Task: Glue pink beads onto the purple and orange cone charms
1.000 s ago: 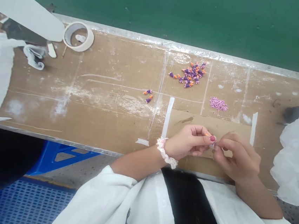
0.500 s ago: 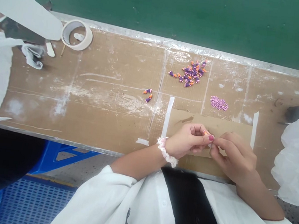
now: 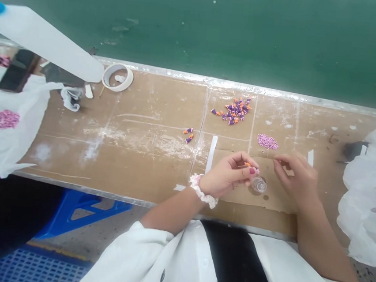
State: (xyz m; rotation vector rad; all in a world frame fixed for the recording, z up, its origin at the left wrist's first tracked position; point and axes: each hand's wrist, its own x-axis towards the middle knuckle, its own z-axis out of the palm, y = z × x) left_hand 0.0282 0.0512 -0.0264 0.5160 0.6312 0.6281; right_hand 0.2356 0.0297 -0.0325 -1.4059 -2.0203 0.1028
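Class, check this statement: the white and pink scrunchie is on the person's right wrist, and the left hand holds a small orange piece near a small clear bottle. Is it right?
Not quite. The head view shows the scrunchie on the wrist of the left hand, not the right. The rest stands: the left hand holds a small orange piece near a small clear bottle.

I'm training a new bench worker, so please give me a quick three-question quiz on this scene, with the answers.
1. True or false: the pink beads lie to the right of the purple-and-orange charms.
2. Which hand pinches the small orange piece, left or right?
3. What sits between the left hand and the right hand? A) a roll of masking tape, B) a small clear vial, C) a white plastic bag.

Key: 1 true; 2 left; 3 B.
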